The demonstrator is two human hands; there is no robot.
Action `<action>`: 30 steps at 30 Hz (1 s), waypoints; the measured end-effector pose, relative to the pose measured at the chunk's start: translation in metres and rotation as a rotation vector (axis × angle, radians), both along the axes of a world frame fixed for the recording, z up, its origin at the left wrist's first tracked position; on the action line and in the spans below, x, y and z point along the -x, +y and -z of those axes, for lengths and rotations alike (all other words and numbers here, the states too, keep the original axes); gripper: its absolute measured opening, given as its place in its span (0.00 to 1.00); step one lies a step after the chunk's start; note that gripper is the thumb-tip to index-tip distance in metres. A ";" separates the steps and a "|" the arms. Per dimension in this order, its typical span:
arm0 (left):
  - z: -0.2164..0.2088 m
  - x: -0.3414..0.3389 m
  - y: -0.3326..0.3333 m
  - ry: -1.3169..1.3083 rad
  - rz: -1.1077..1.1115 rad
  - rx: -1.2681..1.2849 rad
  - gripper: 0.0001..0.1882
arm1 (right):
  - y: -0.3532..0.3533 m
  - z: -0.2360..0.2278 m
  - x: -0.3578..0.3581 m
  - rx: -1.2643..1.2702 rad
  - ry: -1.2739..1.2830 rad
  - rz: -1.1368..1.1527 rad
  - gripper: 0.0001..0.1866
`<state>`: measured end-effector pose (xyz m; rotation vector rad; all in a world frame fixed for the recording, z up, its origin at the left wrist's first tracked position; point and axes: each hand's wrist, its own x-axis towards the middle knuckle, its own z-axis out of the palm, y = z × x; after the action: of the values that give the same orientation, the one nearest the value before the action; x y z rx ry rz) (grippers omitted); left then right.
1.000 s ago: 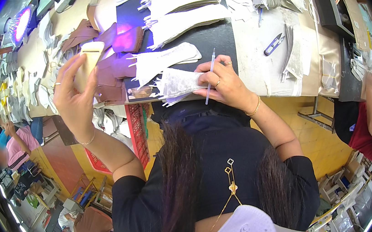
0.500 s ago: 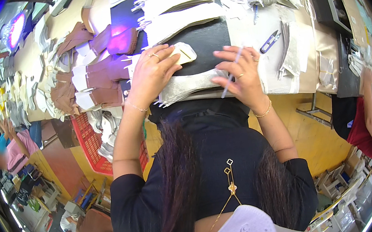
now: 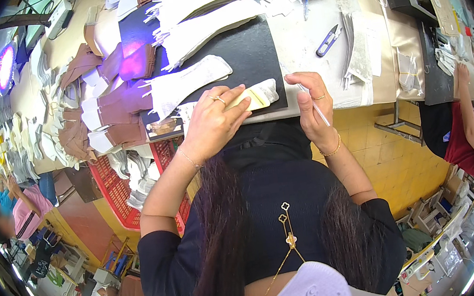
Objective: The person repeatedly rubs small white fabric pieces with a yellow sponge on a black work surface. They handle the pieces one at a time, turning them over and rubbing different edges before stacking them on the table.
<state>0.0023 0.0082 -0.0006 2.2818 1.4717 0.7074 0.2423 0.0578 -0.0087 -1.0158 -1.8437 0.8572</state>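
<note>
My left hand (image 3: 217,118) lies over the near edge of the black board (image 3: 247,59), its fingers closed on a pale yellow template (image 3: 257,97) with a slot in it. Beneath the template is a whitish cut piece (image 3: 268,87); my hand hides most of it. My right hand (image 3: 315,104) is just off the board's right side, closed round a thin, pale pen-like stick (image 3: 321,114). Another whitish cut piece (image 3: 197,79) lies on the board beyond my left hand, and farther back are stacks of white strips (image 3: 212,31) with fringed left ends.
Brown and white cut pieces (image 3: 115,109) crowd the table's left. Small thread snips (image 3: 328,41) and a grey stack (image 3: 354,50) lie to the right. A red basket (image 3: 114,191) stands below the front edge. A person in red (image 3: 470,142) works at far right.
My left hand has brought the template nearer and rightward, onto the near piece. The upper piece is now uncovered. My right hand has drawn away from the near piece, still with the stick.
</note>
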 end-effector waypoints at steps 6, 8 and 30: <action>0.005 -0.001 -0.001 0.027 0.020 -0.023 0.13 | -0.005 -0.007 0.007 -0.104 -0.131 -0.191 0.04; 0.006 -0.002 -0.001 0.045 0.021 -0.041 0.13 | -0.007 -0.007 0.015 -0.165 -0.171 -0.199 0.03; 0.002 0.015 0.011 -0.364 -0.121 0.284 0.17 | -0.020 0.011 0.009 -0.047 -0.018 -0.106 0.21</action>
<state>-0.0123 0.0191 -0.0031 1.7576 1.4355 0.8362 0.2332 0.0376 -0.0195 -0.9059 -1.9377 0.8648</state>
